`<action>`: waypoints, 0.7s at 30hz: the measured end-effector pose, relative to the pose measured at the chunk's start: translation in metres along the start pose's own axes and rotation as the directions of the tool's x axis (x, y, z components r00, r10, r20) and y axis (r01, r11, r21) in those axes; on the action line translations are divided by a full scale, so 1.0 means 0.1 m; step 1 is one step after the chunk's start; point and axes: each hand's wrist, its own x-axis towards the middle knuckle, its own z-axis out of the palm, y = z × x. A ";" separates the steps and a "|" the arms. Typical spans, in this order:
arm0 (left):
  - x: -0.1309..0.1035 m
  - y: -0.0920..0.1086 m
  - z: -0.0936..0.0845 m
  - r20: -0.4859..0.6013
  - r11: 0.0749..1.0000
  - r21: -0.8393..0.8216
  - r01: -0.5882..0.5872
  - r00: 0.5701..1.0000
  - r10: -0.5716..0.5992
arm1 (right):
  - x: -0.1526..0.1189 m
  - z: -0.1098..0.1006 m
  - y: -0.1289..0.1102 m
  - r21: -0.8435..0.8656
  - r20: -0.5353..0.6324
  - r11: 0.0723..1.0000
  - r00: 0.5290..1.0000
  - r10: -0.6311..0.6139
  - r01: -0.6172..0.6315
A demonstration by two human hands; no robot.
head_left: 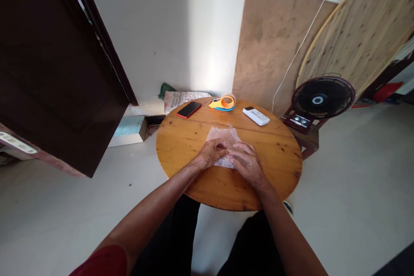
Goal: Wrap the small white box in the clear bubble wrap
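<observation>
A small sheet of clear bubble wrap lies on the round wooden table. My left hand pinches its near edge with curled fingers. My right hand lies flat over the near right part of the sheet, fingertips meeting those of the left hand. What is under the hands is hidden.
At the table's far side lie a red-edged phone, an orange tape dispenser and a white remote. A black fan stands right of the table. Wooden boards lean on the wall. A dark door is at left.
</observation>
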 end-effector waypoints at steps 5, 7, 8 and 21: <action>-0.14 0.09 -0.26 0.003 0.990 0.140 0.019 1.000 -0.020 | 0.01 0.00 -0.02 -0.011 -0.001 1.000 1.000 0.008 -0.008; -0.17 0.08 -0.32 0.007 0.987 0.152 0.042 0.999 -0.044 | 0.01 0.00 -0.02 0.000 -0.002 1.000 1.000 0.005 -0.005; -0.18 0.06 -0.34 0.009 0.988 0.141 0.057 0.998 -0.058 | 0.01 0.01 -0.02 0.005 -0.002 1.000 1.000 0.005 -0.005; -0.08 0.05 -0.41 -0.107 0.690 0.711 0.135 0.991 -0.084 | 0.00 -0.01 -0.07 -0.020 0.008 1.000 1.000 -0.015 0.015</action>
